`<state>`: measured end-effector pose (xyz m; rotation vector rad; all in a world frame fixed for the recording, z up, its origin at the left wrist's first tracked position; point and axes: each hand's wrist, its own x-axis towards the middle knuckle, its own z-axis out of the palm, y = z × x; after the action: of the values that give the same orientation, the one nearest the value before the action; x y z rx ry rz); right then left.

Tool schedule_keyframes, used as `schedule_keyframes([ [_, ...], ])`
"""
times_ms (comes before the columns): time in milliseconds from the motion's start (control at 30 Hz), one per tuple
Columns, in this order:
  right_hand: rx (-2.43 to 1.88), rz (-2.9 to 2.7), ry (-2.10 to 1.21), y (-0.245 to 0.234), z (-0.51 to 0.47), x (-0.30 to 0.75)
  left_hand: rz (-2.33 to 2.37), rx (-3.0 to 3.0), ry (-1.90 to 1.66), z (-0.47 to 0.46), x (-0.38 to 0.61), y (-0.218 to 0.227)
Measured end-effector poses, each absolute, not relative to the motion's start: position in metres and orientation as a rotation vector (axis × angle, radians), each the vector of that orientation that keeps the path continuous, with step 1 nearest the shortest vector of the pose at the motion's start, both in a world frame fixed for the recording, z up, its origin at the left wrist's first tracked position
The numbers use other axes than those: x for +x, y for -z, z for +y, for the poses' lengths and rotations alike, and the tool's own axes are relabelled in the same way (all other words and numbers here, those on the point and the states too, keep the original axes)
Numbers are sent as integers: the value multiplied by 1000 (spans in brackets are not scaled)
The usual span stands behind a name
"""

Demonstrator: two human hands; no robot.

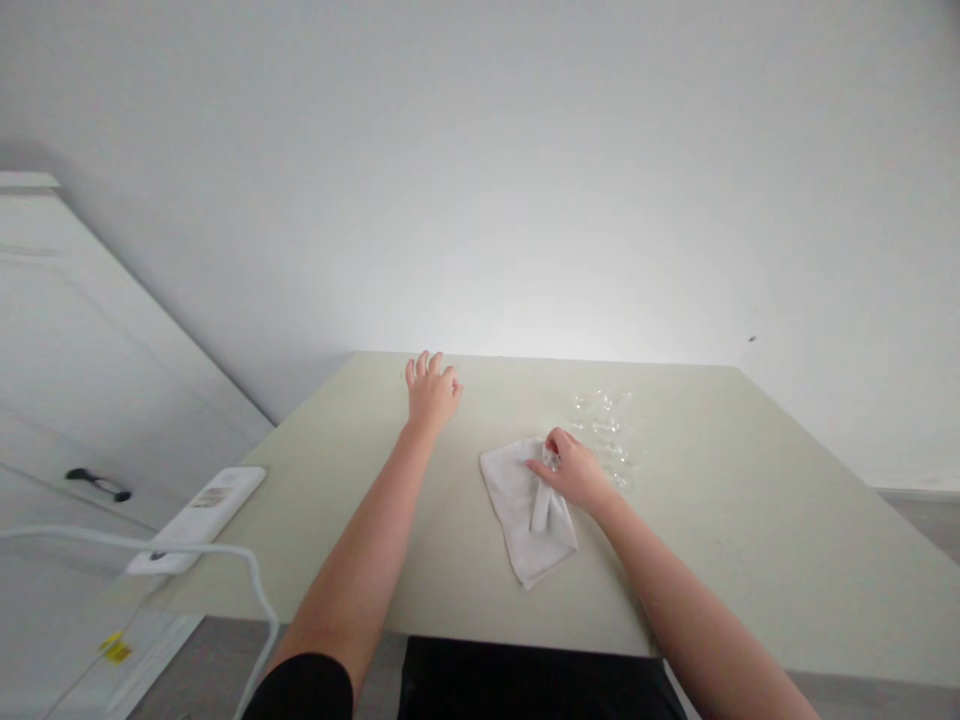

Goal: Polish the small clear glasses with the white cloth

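My right hand [576, 470] pinches a white cloth [516, 490] near its upper right part, where the fabric is bunched up in folds. The rest of the cloth lies on the pale table in front of me. Something shiny seems to show at the fingertips, too small to make out. Just beyond and to the right of this hand is a group of clear, glinting pieces [607, 428], like transparent plastic or glass; their kind is unclear. My left hand [433, 392] reaches to the far left of the table, fingers apart and slightly bent, with nothing visible in it.
The pale table [712, 520] stands against a white wall [480, 180]. On its left edge lies a long white power strip or device [217, 505] with labels. A white cable [187, 547] loops in front of it. A white cabinet [75, 380] with a dark handle [97, 485] stands left.
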<state>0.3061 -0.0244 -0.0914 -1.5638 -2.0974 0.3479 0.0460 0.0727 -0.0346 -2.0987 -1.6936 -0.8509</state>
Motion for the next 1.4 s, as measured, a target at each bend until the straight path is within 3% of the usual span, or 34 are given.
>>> schedule_keyframes([
  [167, -1913, -2099, -486, 98, -23, 311, -1376, -2219, 1317, 47, 65, 28],
  [300, -1573, -1774, -767, 93, -18, 311, -1232, -2211, 1809, 20, 83, 32],
  [400, -1240, -1288, -963, 83, -20, 308, -1296, -2263, 1991, 6, 94, 46],
  [500, -1047, -1130, -1002, 72, -28, 305, -1284, -2495, 1809, -2, 101, 60],
  [633, -1006, -1504, -1042, 71, -37, 297, -1195, -2731, 1411, -5, 105, 70],
  [800, -1038, -1587, -762, 90, -36, 285, -1078, -2879, 1217, -6, 108, 74],
  [933, -984, -1600, -808, 102, -28, 282, -1015, -2901, 1066, -9, 113, 81],
  [1200, -1045, -999, -1076, 110, -14, 285, -1116, -2581, 645, -10, 122, 78],
  [1300, -1010, -1249, -1059, 103, -20, 290, -1258, -2609, 383, -9, 117, 75],
  [1400, -871, -1691, -841, 95, -25, 294, -1335, -2708, 231, -6, 108, 73],
])
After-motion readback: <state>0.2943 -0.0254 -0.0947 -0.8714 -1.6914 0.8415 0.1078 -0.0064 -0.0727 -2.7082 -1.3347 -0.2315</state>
